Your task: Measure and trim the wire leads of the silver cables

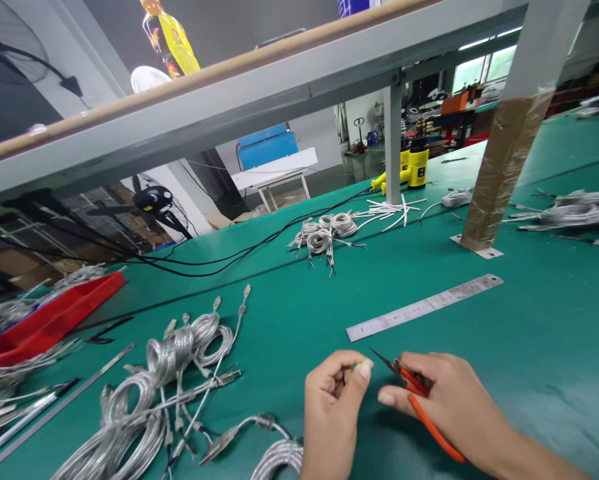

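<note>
My left hand (336, 410) is closed in a pinch, thumb against forefinger. A small dark bit shows inside its curled fingers, but I cannot make out what it is. My right hand (454, 400) grips orange-handled wire cutters (432, 420), whose dark pointed tip reaches toward the left fingertips without touching them. Against the left wrist lies a coiled clear-jacketed cable (279, 459), partly hidden by the hand. Farther left is a heap of similar cable coils (172, 357) with USB plugs and bare ends. A steel ruler (426, 308) rests just beyond both hands.
Stripped cable bundles (324, 230) and white tube pieces (392, 210) lie farther back near yellow heat guns (415, 167). A taped post (504, 167) stands at the right under a shelf (279, 73). At the left are a red tray (59, 320) and a long metal strip (59, 413).
</note>
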### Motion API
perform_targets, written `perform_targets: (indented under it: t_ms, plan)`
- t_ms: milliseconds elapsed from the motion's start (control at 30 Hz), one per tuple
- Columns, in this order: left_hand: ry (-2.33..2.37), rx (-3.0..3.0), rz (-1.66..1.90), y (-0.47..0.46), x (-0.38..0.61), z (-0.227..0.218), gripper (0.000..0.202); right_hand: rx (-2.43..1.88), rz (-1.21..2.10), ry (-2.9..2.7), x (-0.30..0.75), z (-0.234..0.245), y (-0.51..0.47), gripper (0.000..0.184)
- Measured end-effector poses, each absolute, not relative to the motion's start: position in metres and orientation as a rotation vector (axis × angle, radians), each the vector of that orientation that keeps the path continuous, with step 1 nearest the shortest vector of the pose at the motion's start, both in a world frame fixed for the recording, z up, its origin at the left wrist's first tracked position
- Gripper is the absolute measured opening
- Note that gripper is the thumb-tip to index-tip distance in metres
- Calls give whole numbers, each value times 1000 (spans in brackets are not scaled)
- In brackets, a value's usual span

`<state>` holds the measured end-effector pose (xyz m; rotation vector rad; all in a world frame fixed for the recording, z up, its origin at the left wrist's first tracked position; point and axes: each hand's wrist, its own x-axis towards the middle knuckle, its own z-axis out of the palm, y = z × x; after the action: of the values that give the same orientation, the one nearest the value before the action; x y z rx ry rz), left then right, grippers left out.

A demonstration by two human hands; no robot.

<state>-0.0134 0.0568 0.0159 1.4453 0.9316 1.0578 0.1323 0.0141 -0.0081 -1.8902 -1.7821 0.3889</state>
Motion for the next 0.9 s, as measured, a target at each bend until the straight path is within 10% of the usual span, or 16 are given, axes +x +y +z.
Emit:
perform_targets:
  t_ms: [900]
  plan:
    - [875,1430,1095,57,-14,12,11,-1825,458,-1900,134,-1,13,44]
